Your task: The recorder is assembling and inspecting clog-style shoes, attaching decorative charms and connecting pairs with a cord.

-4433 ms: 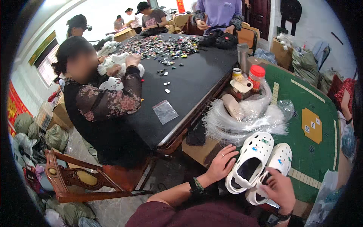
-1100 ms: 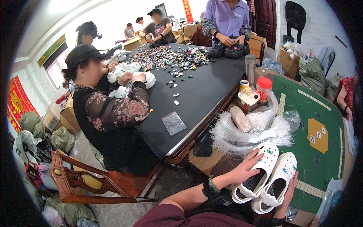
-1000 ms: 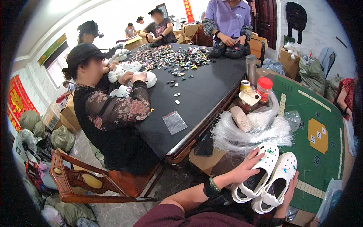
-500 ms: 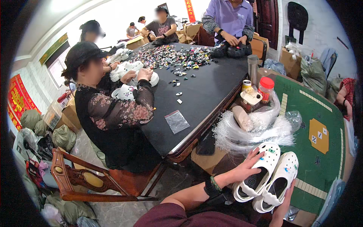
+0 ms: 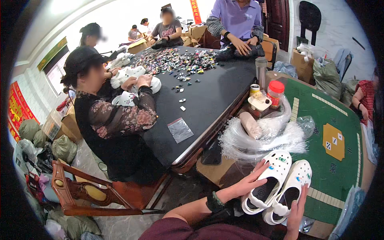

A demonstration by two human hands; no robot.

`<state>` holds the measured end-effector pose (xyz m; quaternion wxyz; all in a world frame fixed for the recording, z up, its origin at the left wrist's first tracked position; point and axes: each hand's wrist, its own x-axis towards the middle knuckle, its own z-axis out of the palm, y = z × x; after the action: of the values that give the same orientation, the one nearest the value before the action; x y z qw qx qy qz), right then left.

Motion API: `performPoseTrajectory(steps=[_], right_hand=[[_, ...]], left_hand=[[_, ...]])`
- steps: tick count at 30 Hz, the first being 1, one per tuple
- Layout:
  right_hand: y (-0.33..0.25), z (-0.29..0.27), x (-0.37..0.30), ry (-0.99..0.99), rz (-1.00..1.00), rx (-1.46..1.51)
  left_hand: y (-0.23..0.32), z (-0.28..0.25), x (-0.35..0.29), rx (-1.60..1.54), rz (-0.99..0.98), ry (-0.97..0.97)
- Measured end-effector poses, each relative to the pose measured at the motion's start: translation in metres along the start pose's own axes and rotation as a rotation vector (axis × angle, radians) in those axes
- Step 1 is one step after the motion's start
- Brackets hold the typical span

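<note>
A pair of white clogs, the left clog and the right clog, rests side by side between my hands, toes pointing away. Small decorations, green lettering and colourful pieces, sit on their uppers. My left hand presses its long fingers along the outer side of the left clog. Against the outer side of the right clog lies my right hand, fingers pointing up toward its toe. The heel straps are turned back toward me. Just beyond the toes spreads a bundle of clear plastic strands.
A green table surface with rows of pale tiles lies right. Behind the strands stand a red-lidded jar and a tumbler. Co-workers surround the black table, which bears small charms. A wooden chair stands left.
The whole view has shifted slightly. My right hand has moved up along the right clog, showing more of its fingers. The clogs stay between my hands.
</note>
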<state>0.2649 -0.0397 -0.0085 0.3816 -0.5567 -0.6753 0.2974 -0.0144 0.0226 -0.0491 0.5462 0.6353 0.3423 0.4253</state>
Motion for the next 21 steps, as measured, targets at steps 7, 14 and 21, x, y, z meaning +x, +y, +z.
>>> performPoseTrajectory(steps=[7,14,21], right_hand=[[-0.017,-0.009,0.013,-0.083,-0.037,-0.069],[-0.001,-0.025,0.04,-0.213,-0.087,-0.126],[0.007,-0.017,0.036,-0.153,-0.034,-0.047]], left_hand=[[0.0,0.006,-0.015,-0.018,0.077,0.035],[0.014,0.009,-0.033,0.025,0.047,0.013],[0.024,0.016,-0.053,0.017,0.045,0.006]])
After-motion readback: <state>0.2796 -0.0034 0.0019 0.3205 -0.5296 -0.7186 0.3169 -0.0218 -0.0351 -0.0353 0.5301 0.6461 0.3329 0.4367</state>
